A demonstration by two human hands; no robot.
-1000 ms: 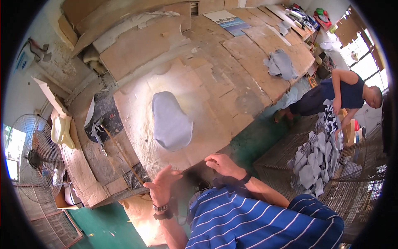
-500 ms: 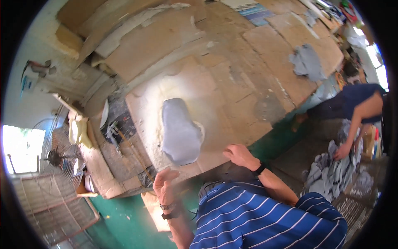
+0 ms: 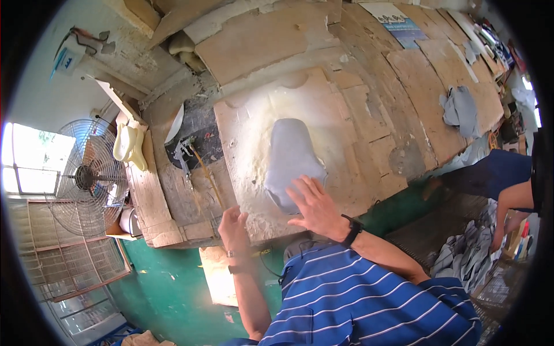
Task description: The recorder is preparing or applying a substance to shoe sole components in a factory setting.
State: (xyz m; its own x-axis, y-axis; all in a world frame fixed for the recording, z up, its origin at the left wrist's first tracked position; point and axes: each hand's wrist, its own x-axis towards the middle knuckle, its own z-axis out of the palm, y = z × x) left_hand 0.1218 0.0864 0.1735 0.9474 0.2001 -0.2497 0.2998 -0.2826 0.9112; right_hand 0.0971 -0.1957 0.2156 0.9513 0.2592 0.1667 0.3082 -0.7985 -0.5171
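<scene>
right hand [image 3: 316,209] is covering the near end of the grey piece [image 3: 291,158], so that edge is staying hidden. left hand [image 3: 234,229] is curling over the board's near edge [image 3: 254,228], fingertips tucked out of sight. another person [image 3: 505,179] at far right is getting cut off by the dark rim, only a sleeve and forearm showing. small items [image 3: 490,40] at the far right corner are too tiny and warped to identify.
</scene>
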